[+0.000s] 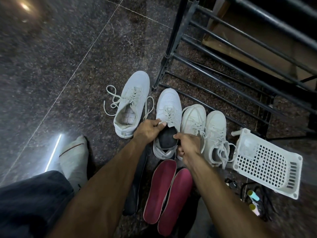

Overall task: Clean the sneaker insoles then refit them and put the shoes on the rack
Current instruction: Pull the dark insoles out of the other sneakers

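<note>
Four white sneakers stood on the dark stone floor (60,57), toes toward the black rack (240,54). Open floor lay to the left; the rack's corner post stood just beyond the middle sneaker (169,107), and a white basket (267,162) lay on its side at the right edge.

Sneaker positions:
- Left sneaker (132,102) — apart from the others, laces loose, a pale gridded lining visible inside.
- Middle sneaker — held by both hands, a dark grey insole (167,139) partly in its opening.
- Two right sneakers (205,127) — side by side, touching, between the middle sneaker and the basket.

Left hand (147,129): fingers curled, gripping the middle sneaker's collar at the tongue. Right hand (187,143): fingers curled round the heel side, thumb at the insole's edge.

Two red insoles (164,194) lay overlapping just behind the middle sneaker, between the forearms. One dark insole (137,186) lay beside them, partly under the left forearm. Insole count: four. A socked foot (73,158) rested at the left. Small items beside a black cable near the basket were too blurred to identify.
</note>
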Tool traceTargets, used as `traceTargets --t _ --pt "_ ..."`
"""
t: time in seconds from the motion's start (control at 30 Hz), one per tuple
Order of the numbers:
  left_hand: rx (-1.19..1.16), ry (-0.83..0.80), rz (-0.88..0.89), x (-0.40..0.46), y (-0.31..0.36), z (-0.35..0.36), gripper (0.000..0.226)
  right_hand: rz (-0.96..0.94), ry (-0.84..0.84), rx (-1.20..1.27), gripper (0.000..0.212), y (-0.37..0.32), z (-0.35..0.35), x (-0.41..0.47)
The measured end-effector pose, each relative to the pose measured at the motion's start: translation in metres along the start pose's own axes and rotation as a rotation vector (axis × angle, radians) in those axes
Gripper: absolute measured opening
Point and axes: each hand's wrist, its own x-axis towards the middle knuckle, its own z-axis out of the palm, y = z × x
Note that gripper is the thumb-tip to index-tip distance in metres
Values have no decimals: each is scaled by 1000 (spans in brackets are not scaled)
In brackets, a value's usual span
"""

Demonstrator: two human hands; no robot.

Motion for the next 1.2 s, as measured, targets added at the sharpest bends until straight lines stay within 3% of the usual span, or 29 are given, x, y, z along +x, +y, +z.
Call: traceTargets --t 0.27,0.5,0.63,0.77,0.87,1.0,1.1,1.2 --pt "47 -29 -55 1 8 2 59 -11 -58 10 11 22 -17 -73" --pt "-76 -99 -84 -10 18 0 63 -58 -91 106 15 38 -53 -128" --pt "-356 -28 -136 -37 8 -1 60 -199 -96 189 10 43 -57 -145" --pt "-560 -112 -235 -79 -2 -17 75 -299 -56 56 18 66 -46 -134" --pt "-580 -150 -224 -107 -15 -24 50 -232 -152 -109 29 99 -32 -117" --pt "-546 -89 -232 -145 -47 -11 20 -107 -336 -361 24 135 -13 -107" --pt "-611 14 -311 -160 -83 -5 19 -124 -428 -579 21 149 -7 -99" --pt "-591 137 -403 -164 -108 -8 25 -143 -403 -634 21 152 -11 -90"
